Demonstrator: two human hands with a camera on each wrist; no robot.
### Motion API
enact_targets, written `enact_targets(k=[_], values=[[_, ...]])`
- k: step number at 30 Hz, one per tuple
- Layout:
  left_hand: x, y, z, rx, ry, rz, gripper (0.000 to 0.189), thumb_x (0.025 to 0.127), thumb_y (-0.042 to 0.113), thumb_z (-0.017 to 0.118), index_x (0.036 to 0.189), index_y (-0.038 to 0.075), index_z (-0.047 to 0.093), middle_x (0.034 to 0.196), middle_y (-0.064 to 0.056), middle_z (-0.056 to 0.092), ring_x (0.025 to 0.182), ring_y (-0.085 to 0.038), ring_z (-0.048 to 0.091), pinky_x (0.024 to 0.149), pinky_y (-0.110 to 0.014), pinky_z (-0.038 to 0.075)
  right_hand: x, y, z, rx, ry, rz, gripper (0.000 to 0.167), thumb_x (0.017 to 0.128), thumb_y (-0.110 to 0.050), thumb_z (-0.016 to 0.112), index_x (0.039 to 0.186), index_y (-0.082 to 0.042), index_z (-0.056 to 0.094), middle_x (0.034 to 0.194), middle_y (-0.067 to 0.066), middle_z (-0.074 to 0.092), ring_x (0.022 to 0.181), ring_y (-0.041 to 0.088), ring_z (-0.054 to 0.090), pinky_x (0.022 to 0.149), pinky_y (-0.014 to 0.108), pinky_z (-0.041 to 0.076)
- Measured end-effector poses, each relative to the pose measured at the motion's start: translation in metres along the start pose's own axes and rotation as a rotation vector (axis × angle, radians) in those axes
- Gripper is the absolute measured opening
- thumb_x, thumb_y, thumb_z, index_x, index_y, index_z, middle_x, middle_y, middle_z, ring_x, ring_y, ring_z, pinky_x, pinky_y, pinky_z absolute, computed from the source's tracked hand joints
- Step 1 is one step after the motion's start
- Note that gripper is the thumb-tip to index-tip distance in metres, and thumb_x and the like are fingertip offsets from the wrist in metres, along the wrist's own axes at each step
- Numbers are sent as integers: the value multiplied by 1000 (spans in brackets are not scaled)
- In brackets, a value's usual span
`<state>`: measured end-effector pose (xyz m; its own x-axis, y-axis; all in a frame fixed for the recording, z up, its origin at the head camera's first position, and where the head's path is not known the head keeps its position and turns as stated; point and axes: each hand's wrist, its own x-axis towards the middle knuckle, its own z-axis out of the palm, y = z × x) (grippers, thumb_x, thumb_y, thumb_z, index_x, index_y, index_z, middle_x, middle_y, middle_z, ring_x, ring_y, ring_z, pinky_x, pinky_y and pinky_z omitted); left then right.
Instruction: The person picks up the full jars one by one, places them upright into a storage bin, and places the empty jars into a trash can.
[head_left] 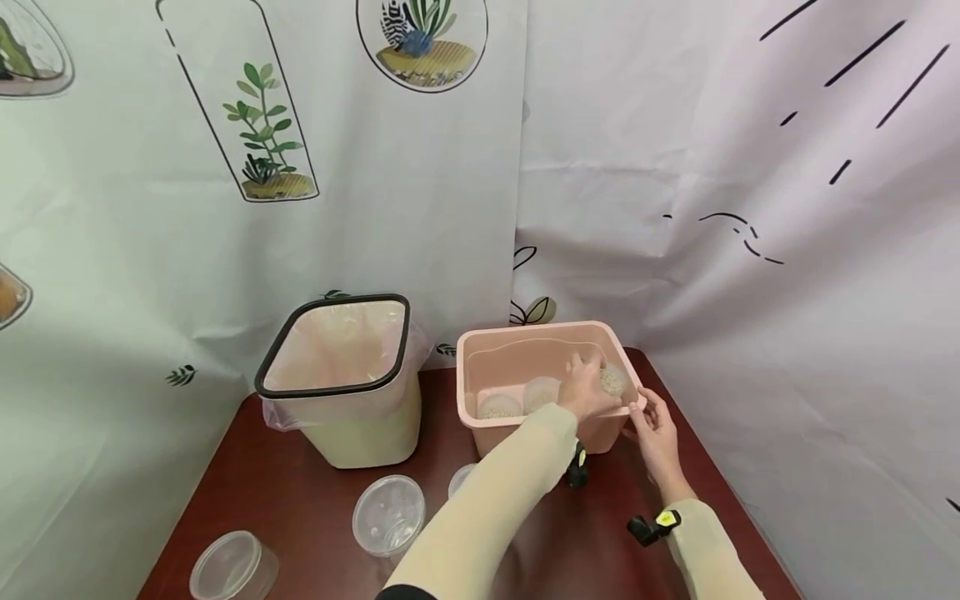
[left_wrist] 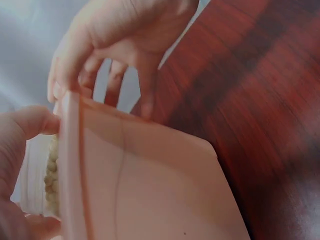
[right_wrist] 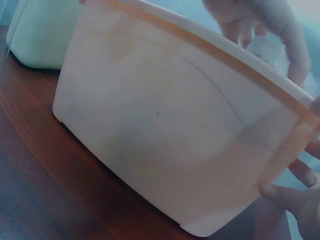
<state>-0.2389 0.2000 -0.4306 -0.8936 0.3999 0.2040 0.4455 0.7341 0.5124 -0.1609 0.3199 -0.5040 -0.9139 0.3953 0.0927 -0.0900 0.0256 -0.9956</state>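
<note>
My left hand (head_left: pixel 585 387) reaches over the near rim of a pink plastic bin (head_left: pixel 551 333). Its fingers and thumb grip a clear round tub (head_left: pixel 613 381) of small pale beans or beads, near the bin's right end. In the left wrist view, the pale pieces (left_wrist: pixel 51 175) show through the tub's side. My right hand (head_left: pixel 658 437) holds the bin's right near corner, with the thumb (right_wrist: pixel 280 195) against the outer wall in the right wrist view. Two similar tubs, a middle one (head_left: pixel 540 392) and a left one (head_left: pixel 499 407), sit inside the bin.
Left of the bin stands a pale waste bin (head_left: pixel 375 433) with a black rim and plastic liner. On the dark red table (head_left: pixel 315 517) are clear tubs: one at front left (head_left: pixel 234 567), one in the middle (head_left: pixel 388 515), and another (head_left: pixel 459 478) partly behind my left sleeve. A printed cloth hangs behind.
</note>
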Motion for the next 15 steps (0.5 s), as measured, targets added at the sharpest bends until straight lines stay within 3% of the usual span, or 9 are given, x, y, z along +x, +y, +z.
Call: enact_targets(k=[8,15], values=[[6,-1,8,-72,-50,-35,54,64,27,84,108,18,54,105,-6,45,96,-17,46,72,-25,45,4,1,-5,4,-18,-11,49,95,-26,53,138,-9,36,138,14,38,101,1,51,71,27,52],[10,-8,19,-72,-78,-95,42,70,32,78,105,19,60,101,-2,50,91,-17,49,73,-28,45,4,2,-5,11,-16,-16,48,95,-26,53,138,-10,36,140,16,37,105,7,49,81,46,49]])
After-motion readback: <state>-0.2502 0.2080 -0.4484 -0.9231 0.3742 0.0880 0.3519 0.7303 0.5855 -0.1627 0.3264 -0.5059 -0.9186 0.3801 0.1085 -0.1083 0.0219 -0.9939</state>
